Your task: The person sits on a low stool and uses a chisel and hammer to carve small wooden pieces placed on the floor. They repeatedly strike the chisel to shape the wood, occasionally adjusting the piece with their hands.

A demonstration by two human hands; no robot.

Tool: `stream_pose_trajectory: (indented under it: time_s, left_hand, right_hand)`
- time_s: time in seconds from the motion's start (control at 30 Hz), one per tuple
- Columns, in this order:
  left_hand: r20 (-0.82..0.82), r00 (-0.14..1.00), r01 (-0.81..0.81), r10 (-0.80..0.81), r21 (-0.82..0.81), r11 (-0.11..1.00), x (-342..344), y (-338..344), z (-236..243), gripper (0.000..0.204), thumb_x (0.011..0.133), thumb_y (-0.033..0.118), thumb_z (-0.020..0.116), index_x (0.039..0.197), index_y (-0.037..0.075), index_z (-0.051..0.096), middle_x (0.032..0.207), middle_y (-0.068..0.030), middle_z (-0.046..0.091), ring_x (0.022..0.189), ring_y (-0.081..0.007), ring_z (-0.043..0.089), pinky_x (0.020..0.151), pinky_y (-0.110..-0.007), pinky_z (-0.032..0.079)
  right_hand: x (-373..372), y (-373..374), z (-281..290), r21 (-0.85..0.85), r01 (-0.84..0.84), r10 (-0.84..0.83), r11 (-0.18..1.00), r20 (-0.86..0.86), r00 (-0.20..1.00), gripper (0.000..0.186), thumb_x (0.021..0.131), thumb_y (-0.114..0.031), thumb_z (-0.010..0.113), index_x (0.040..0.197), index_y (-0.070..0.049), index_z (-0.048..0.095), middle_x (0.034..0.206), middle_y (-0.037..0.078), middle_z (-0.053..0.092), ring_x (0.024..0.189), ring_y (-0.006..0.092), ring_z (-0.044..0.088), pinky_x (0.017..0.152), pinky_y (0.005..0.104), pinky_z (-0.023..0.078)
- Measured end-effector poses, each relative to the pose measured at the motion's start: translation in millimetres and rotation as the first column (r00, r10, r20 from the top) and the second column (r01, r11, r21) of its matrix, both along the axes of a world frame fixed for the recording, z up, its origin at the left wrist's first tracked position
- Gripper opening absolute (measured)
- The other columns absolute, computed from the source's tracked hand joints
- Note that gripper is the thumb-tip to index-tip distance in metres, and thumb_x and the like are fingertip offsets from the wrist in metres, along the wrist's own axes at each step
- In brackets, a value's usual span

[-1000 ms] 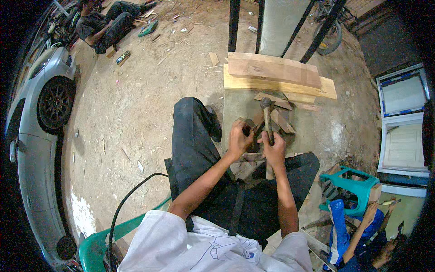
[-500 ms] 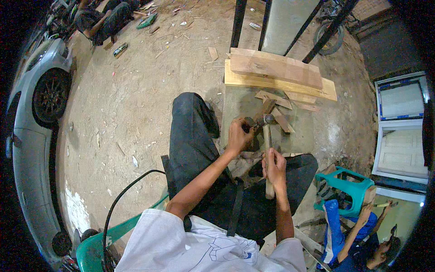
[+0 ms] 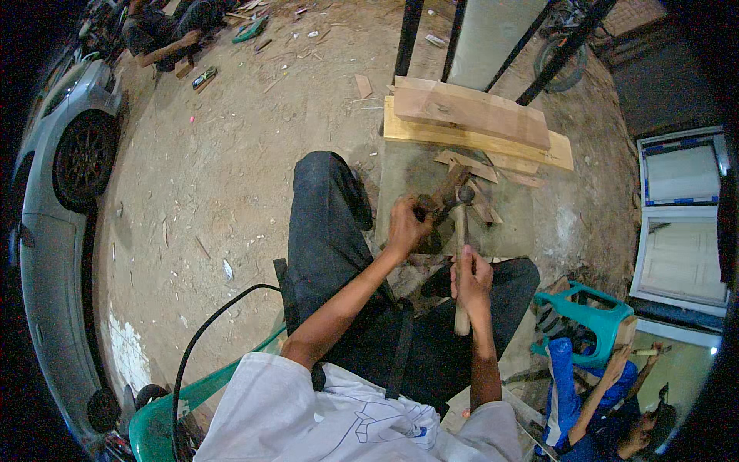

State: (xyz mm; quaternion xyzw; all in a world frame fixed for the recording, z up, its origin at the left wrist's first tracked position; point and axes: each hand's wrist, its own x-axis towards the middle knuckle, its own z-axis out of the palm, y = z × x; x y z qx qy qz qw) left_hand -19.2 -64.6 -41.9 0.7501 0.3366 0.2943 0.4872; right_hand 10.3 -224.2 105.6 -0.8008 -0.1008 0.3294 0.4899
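- L hand [image 3: 408, 227]: fingers curled mostly closed round smth small & dark at the near end of a dark wood piece [image 3: 456, 179]; what exactly is gripped can't be made out, too shadowy
- R hand [image 3: 473, 283]: wrapped snugly round the wooden handle of a hammer [image 3: 463, 239], thumb laid along it, butt end sticking out on the near side
- hammer head is held at the far end of the handle, just right of the L hand & right by the dark wood piece; contact or a tiny gap, can't tell
- dark wood piece is angled away, far end leaning right, over a greyish slab [image 3: 400, 169] btwn the knees
- thin wood offcuts [image 3: 483, 204] are scattered on the slab, just beyond/right of the hammer head
- far side of slab: reddish-brown plank [image 3: 471, 114] stacked on a pale yellow plank [image 3: 416, 131], both lying crosswise
- near R: teal plastic stool [image 3: 612, 325] w/ a wood block [image 3: 625, 333] at its edge, a co-worker's hand [image 3: 614, 368] by it
- far L: another person [image 3: 154, 38] seated on the ground; silver car [image 3: 58, 231] parked along the L side
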Motion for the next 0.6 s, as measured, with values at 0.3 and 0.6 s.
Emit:
stream_pose_trajectory:
  time_s: [0.3,0.6]
  left_hand:
    - [0.059,0.994,0.096,-0.09,-0.111,0.989,-2,3,25,0.022,0.069,0.01,0.072,0.086,-0.003,0.066,0.083,-0.0242,0.061,0.085,-0.0419,0.056,0.077,-0.048,0.046]
    - [0.032,0.998,0.061,-0.059,-0.044,0.997,3,3,7,0.022,0.069,0.011,0.072,0.085,-0.003,0.066,0.084,-0.0233,0.061,0.082,-0.0409,0.056,0.074,-0.048,0.045]
  right_hand:
    - [-4,1,-4,0.027,-0.029,0.029,0.999,0.016,0.999,0.044,0.101,-0.042,0.045,0.085,-0.003,0.056,0.057,0.001,0.049,0.038,0.0089,0.044,0.035,0.0253,0.035]
    - [-3,-16,-47,-0.087,-0.117,0.139,0.989,0.333,0.933,0.04,0.099,-0.037,0.05,0.085,-0.002,0.063,0.066,0.011,0.062,0.054,0.0254,0.057,0.054,0.0386,0.044]
